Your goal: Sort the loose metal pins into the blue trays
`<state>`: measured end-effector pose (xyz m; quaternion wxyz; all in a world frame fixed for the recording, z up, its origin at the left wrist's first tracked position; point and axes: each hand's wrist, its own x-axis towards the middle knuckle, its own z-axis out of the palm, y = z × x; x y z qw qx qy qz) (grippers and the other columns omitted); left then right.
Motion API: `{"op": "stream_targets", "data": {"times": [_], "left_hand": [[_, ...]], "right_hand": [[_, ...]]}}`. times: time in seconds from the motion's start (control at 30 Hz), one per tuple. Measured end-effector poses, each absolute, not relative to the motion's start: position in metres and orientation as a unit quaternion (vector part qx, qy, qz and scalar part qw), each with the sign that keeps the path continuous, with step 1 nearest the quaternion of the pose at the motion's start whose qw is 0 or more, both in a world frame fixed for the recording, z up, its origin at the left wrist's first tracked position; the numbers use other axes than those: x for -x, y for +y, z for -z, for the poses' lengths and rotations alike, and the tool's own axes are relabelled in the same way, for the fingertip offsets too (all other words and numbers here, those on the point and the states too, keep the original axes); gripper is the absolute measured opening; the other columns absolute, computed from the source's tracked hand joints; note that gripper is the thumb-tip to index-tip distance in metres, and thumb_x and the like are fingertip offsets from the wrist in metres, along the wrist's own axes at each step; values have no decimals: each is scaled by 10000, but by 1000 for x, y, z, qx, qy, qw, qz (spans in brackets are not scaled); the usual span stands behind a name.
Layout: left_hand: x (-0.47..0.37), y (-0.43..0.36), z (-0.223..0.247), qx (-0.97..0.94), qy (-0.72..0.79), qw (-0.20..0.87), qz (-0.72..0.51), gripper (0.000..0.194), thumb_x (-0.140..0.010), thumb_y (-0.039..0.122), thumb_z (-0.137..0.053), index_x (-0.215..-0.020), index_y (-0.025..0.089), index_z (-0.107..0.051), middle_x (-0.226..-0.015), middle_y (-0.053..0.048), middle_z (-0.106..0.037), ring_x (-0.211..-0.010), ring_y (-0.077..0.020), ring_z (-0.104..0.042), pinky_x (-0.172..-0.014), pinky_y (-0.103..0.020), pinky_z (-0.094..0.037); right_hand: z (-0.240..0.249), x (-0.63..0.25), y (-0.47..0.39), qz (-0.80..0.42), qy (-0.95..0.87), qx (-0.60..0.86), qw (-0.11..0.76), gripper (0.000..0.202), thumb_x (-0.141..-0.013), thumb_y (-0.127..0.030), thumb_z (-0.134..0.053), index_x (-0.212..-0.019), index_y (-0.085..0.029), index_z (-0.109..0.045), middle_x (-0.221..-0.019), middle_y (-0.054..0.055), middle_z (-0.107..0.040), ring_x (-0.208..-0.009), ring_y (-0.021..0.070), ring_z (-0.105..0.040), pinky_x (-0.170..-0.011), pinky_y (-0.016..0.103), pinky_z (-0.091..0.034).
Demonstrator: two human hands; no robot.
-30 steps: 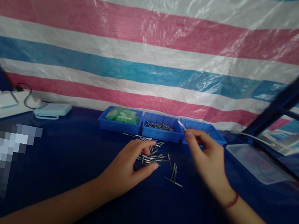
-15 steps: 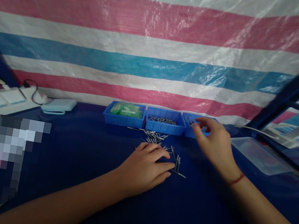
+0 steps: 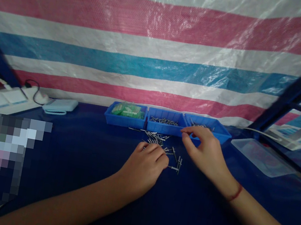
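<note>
Small metal rivets (image 3: pixel 156 138) lie in a loose heap on the dark blue table, with a few more spread to the right. My left hand (image 3: pixel 145 164) is low over the near side of the heap, fingers curled round one rivet whose end sticks out to the right. In front of the right blue bin (image 3: pixel 222 134) hovers my right hand (image 3: pixel 204 149), its thumb and fingers apart with nothing visible between them. Rivets also lie in that bin and in the middle blue bin (image 3: pixel 165 128). The left blue bin (image 3: pixel 124 122) holds green packets (image 3: pixel 129 110).
A clear plastic lid (image 3: pixel 263 157) lies at the right. At the back left are a light blue case (image 3: pixel 60 106) and a white power strip (image 3: pixel 10 99) with cables. Striped sheeting (image 3: pixel 147 65) hangs behind, between dark blue frame posts.
My left hand's fingers have curled in, and the rivet at its right has shifted left. My right hand has come left and nearer, away from the right bin.
</note>
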<state>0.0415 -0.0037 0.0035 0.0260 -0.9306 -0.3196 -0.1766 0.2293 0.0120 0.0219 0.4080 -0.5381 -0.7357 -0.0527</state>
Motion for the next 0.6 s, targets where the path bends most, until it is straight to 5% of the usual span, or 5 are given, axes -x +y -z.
{"op": "stream_targets", "data": {"times": [0.17, 0.37, 0.6], "left_hand": [[-24, 18, -10, 889, -378, -36, 258, 133, -919, 179, -458, -938, 176, -590, -922, -14, -662, -885, -188, -603, -781, -352, -390], [-23, 18, -6, 832, -349, -192, 387, 96, -832, 133, -552, -887, 187, -611, -844, 5, -653, -788, -133, -610, -728, -260, -453], [-29, 10, 4, 723, -387, -321, 473, 132, -792, 197, -610, -923, 181, -617, -841, -9, -683, -750, -139, -630, -696, -265, -490]], "right_hand": [[-25, -217, -2, -78, -767, 511, 379, 164, -822, -214, -505, -898, -189, -648, -861, 42, -688, -756, 172, -624, -686, 318, -490], [-18, -205, -9, -85, -821, 457, 333, 174, -877, -221, -483, -915, -202, -652, -919, 45, -679, -878, 181, -605, -794, 352, -474], [-14, -197, -15, -149, -806, 457, 345, 157, -869, -210, -499, -913, -214, -650, -883, 20, -687, -804, 154, -629, -728, 303, -498]]}}
